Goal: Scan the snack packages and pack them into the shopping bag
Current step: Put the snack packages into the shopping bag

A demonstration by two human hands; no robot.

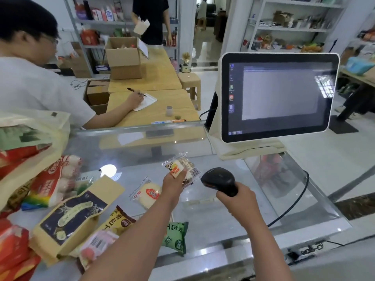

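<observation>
My left hand [172, 184] holds up a small clear-wrapped snack package [182, 168] over the glass counter, its barcode turned to the right. My right hand [238, 197] grips a black handheld scanner [220, 180], whose head points left at that barcode from a short gap. More snack packages lie on the counter: a round white cake [147, 194], a green packet [176, 237], a yellow bread packet [119, 220], a tan pouch with a dark label [73, 214] and a red-and-white bag [56, 181]. The cream shopping bag [30, 138] stands at the left edge with packages inside.
A touchscreen register [278, 96] stands at the back right of the glass counter [223, 216], and the scanner's cable [292, 205] loops to its right. A person in a white shirt [38, 86] writes at a wooden table behind the counter. Shelves line the back.
</observation>
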